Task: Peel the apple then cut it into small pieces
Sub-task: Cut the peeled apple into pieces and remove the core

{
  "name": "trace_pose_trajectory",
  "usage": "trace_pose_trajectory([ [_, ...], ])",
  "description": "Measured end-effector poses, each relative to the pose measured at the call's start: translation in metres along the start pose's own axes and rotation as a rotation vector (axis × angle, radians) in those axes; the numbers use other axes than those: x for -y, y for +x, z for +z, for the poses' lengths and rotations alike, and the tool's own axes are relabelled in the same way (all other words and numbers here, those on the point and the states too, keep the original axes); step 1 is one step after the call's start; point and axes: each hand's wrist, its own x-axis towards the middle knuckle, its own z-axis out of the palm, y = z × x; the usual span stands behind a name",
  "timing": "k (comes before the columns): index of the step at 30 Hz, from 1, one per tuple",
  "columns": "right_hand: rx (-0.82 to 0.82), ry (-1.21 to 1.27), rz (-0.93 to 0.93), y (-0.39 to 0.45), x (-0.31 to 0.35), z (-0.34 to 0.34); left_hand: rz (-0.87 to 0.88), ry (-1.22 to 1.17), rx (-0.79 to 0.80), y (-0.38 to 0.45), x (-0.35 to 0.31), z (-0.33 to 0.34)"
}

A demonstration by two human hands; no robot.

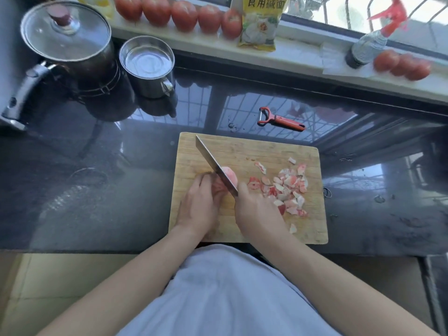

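Lying on the wooden cutting board [244,151], left of its middle: the peeled apple [226,178], pale pink, partly hidden by blade and fingers. Sitting just beyond the fingertips of the left hand [200,204], which is lying palm down on the board with curled fingers pressing against the apple's near left side and holding it steady. Splitting the apple from above: the knife [214,166], its broad blade slanting from the far left tip down toward the near right. Wrapping round the handle, hidden inside the fist: the right hand [258,210], knuckles up, fingers closed tight on it, touching the apple's right edge at the heel of the blade. Reaching in from the bottom of the view on either side of a white shirt [225,292]: both bare forearms, angling toward each other.

Lying scattered on the right half of the board, just beside the right hand: red and white peel scraps [288,187]. Resting on the dark shiny counter [97,190] beyond the board's far edge: a red peeler [278,120]. Standing far left on the counter: a lidded pot [68,42] and, touching or nearly touching it, a steel mug [148,66]. Lining the windowsill [303,54]: tomatoes [181,15], a yellow packet [260,20], a spray bottle [371,44].
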Motion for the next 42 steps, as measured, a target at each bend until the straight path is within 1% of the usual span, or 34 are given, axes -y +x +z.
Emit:
trace_pose_trajectory([
  [2, -0.049, -0.006, -0.019, -0.003, -0.003, 0.012, -0.013, 0.016, 0.018, 0.005, -0.001, -0.003],
  [6, -0.084, 0.018, -0.019, -0.006, -0.006, 0.023, 0.012, 0.055, 0.005, 0.007, 0.001, -0.003],
  [8, -0.077, 0.032, -0.029, -0.009, -0.007, 0.023, 0.022, 0.070, -0.002, 0.008, -0.002, -0.003],
  [12, -0.036, 0.004, 0.010, -0.023, -0.015, 0.018, -0.067, 0.029, 0.002, 0.014, -0.005, -0.009],
  [14, -0.012, -0.019, 0.022, -0.027, -0.018, 0.018, -0.073, 0.041, 0.031, 0.018, -0.004, -0.012],
  [17, -0.003, 0.015, 0.018, -0.016, -0.013, 0.015, -0.100, 0.041, 0.024, 0.022, -0.009, -0.018],
  [20, 0.024, 0.042, -0.007, 0.005, -0.003, 0.001, -0.136, 0.010, -0.025, 0.029, -0.009, -0.023],
  [23, 0.032, 0.045, -0.001, 0.025, 0.003, -0.019, -0.076, -0.050, -0.088, 0.031, -0.006, -0.026],
  [25, 0.110, 0.018, 0.006, 0.038, 0.009, -0.042, -0.021, 0.030, -0.055, 0.030, -0.004, -0.025],
  [28, 0.276, -0.062, 0.007, 0.054, 0.023, -0.081, 0.044, 0.197, -0.014, 0.033, -0.003, -0.023],
  [31, 0.416, -0.182, 0.011, 0.057, 0.027, -0.098, 0.102, 0.313, 0.014, 0.026, -0.003, -0.018],
  [33, 0.438, -0.182, 0.003, 0.057, 0.022, -0.097, 0.130, 0.322, 0.026, 0.014, -0.001, -0.009],
  [35, 0.481, -0.211, -0.006, 0.054, 0.022, -0.099, 0.130, 0.295, 0.004, 0.006, 0.001, -0.003],
  [38, 0.482, -0.256, -0.020, 0.053, 0.024, -0.103, 0.142, 0.303, -0.046, 0.008, -0.001, 0.000],
  [40, 0.439, -0.299, -0.041, 0.046, 0.019, -0.098, 0.218, 0.317, -0.073, 0.007, -0.002, 0.001],
  [42, 0.367, -0.259, -0.042, 0.036, 0.004, -0.081, 0.296, 0.332, -0.076, 0.007, 0.001, 0.003],
])
